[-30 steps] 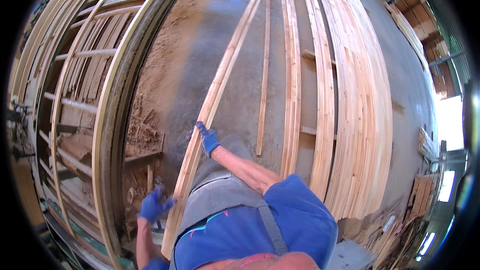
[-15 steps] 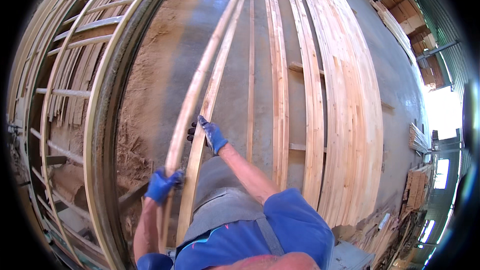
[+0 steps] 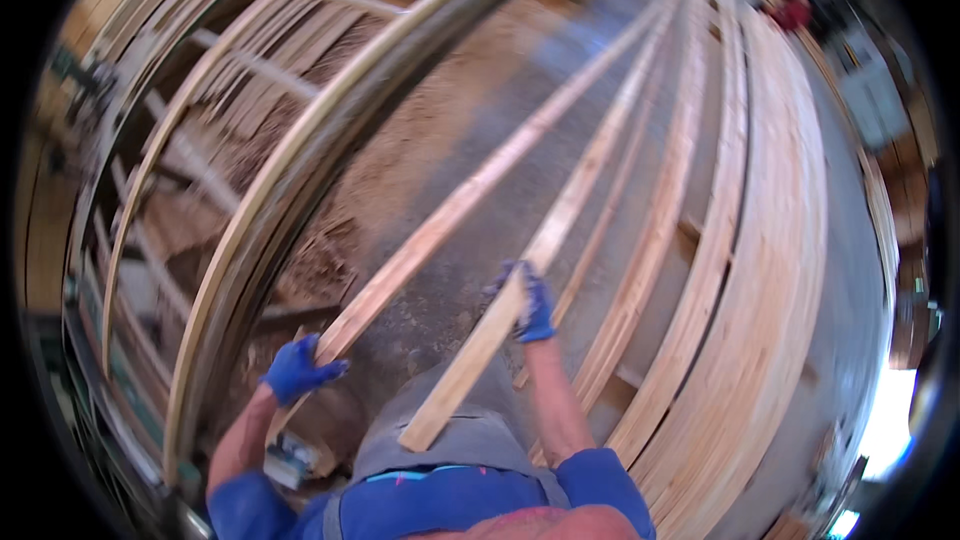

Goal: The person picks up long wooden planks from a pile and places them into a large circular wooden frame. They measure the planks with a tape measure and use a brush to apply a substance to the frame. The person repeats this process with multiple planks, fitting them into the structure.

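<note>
My left hand (image 3: 300,370), in a blue glove, is closed over a long wooden board (image 3: 430,250) near its close end. That board slants away to the upper right. My right hand (image 3: 528,302), gloved too, grips a second long board (image 3: 475,360) from its right side, with the fingers wrapped round it. The near end of this second board hangs in front of my grey apron (image 3: 440,440). The two boards spread apart toward me and run close together at the far end, which is blurred.
Right of my right hand lie a thin strip (image 3: 615,185), some narrow boards (image 3: 670,200) and a wide row of boards (image 3: 770,270) over cross-pieces. A curved-looking rail frame (image 3: 290,160) stands on the left beside sawdust (image 3: 400,130). A red shape (image 3: 792,12) shows far off.
The view has swung left. My hands have moved apart, the right one rightward with its board. The second board's near end now shows in front of my apron.
</note>
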Demonstrator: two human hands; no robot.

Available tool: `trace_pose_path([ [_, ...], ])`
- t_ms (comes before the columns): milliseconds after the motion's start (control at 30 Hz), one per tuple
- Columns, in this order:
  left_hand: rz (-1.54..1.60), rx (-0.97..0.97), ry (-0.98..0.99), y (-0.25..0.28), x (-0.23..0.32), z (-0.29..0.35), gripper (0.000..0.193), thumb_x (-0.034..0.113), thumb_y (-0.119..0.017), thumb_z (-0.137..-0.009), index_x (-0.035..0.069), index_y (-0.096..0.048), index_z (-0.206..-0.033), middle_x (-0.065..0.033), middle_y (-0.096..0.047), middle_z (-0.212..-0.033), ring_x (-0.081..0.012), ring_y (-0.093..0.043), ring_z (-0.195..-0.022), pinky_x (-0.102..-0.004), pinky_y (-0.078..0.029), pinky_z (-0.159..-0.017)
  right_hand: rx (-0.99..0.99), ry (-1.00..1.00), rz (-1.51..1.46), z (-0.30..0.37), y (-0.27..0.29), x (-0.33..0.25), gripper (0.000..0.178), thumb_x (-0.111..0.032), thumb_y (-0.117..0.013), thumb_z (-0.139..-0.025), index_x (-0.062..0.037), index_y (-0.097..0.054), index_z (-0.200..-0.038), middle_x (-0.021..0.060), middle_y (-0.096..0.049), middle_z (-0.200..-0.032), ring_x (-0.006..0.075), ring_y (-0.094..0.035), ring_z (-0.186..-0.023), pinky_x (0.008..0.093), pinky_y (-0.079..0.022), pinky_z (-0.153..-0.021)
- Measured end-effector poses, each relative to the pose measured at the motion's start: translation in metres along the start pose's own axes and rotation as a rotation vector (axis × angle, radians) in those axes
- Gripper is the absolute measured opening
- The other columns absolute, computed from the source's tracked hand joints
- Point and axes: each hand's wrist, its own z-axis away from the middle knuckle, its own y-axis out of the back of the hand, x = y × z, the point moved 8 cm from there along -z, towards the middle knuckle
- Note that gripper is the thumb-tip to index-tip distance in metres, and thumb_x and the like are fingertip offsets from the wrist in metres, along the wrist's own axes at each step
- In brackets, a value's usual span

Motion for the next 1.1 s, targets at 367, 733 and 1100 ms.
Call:
trace_pose_path([
  [367,0.263,-0.057,-0.056,-0.013,-0.127,0.081,0.048,0.043,-0.086,-0.079,0.003,-0.067,-0.098,-0.004,-0.064,-0.075,-0.0129,-0.059,-0.065,-0.0322,-0.049,-0.06,0.497,-0.376,2.117,0.042,0.34,-0.083,0.075,-0.051,-0.07,-0.083,-0.0012,-0.058,-0.138,0.0263,-0.062,-0.135,0.0365,-0.061,-0.125,0.0493,-0.051,-0.103],
  [733,0.549,-0.48,0.086,-0.046,-0.163,0.096,0.045,0.03,-0.086,-0.082,-0.001,-0.068,-0.109,-0.0047,-0.067,-0.083,-0.0112,-0.062,-0.074,-0.0279,-0.05,-0.066,0.113,-0.119,0.073,-0.099,0.063,0.029,0.066,-0.063,-0.066,-0.09,-0.0106,-0.057,-0.128,0.0149,-0.069,-0.114,0.0335,-0.065,-0.111,0.0501,-0.056,-0.091],
  [1100,-0.166,-0.107,0.143,0.013,-0.035,-0.054,0.089,0.058,-0.083,-0.072,-0.001,-0.056,-0.133,-0.0197,-0.072,-0.095,-0.0387,-0.069,-0.1,-0.0446,-0.054,-0.087,0.08,-0.025,0.068,-0.209,-0.1,0.061,0.024,-0.029,-0.066,-0.097,-0.0069,-0.065,-0.087,0.0078,-0.064,-0.071,0.0216,-0.064,-0.063,0.0367,-0.055,-0.061],
])
